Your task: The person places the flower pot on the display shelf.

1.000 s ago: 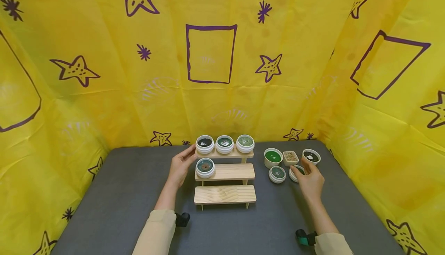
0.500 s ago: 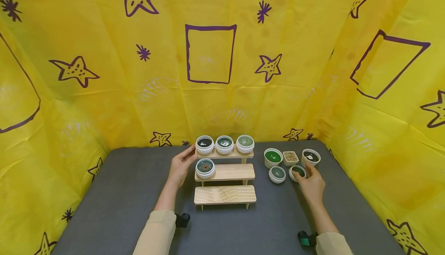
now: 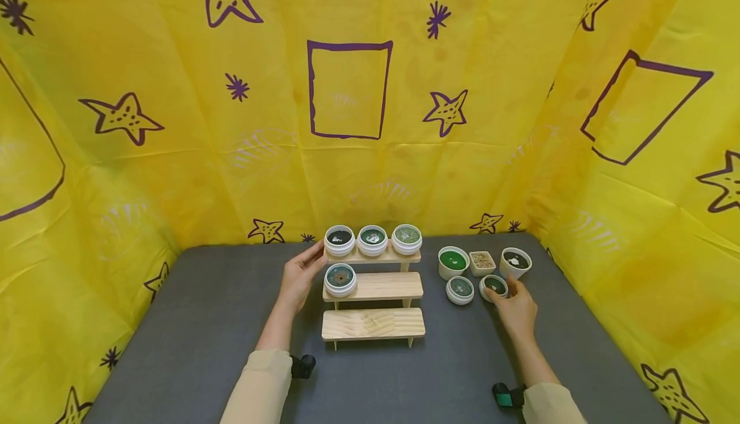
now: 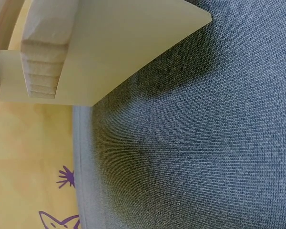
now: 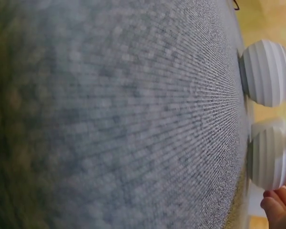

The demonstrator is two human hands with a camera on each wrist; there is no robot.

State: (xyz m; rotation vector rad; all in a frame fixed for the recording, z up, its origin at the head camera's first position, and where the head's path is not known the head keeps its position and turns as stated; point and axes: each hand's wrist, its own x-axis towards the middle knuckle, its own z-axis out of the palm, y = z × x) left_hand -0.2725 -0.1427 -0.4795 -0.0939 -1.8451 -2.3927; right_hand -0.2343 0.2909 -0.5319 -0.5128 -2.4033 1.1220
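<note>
At the right, my right hand [image 3: 517, 311] holds a small white ribbed pot [image 3: 494, 287] with dark green contents, thumb at its front and fingers on its far right side. In the right wrist view, fingertips [image 5: 275, 198] touch the ribbed side of a white pot [image 5: 270, 160]. My left hand [image 3: 299, 279] grips the left end of the top shelf on a three-tier wooden display stand [image 3: 372, 323]. The left wrist view shows the stand's side panel [image 4: 128, 43], the hand mostly out of frame. White pots [image 3: 340, 239] line the top tier; another pot [image 3: 340, 279] sits on the middle tier's left.
Beside the held pot stands a similar pot [image 3: 460, 290]. Behind are a cup with bright green contents [image 3: 453, 263], a square dish of beige grains [image 3: 482, 263] and a cup with dark contents [image 3: 516, 262]. Yellow patterned cloth [image 3: 352, 173] encloses the grey table [image 3: 231, 321].
My right hand shifts slightly down around the small pot, uncovering more of its dark green top. The left hand and the pots on the stand stay put.
</note>
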